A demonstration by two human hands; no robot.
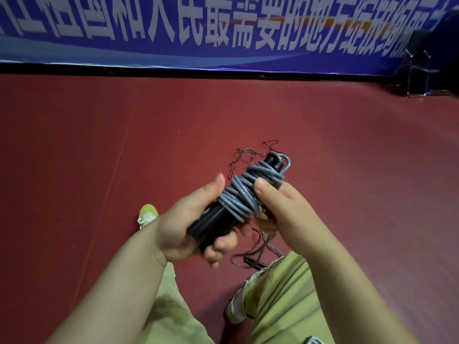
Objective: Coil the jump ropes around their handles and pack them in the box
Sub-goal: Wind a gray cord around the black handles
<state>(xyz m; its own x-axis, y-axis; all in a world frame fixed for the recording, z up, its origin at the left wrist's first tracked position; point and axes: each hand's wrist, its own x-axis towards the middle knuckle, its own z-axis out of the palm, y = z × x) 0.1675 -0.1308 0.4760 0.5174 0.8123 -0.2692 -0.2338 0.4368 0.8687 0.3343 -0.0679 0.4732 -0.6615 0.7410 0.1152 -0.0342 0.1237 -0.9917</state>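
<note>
Hands (238, 214) around coiled rope (246, 192)

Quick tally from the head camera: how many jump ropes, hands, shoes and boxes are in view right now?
Jump ropes: 2, a grey rope coiled on black handles and held by the left hand and right hand, plus a thin dark rope loose on the floor.
Hands: 2
Shoes: 2, one and another.
Boxes: 0
Total: 6

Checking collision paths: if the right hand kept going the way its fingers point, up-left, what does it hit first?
The right hand already grips the rope coil on the handles. Past that lies the left hand's thumb, though depth is unclear.
</note>
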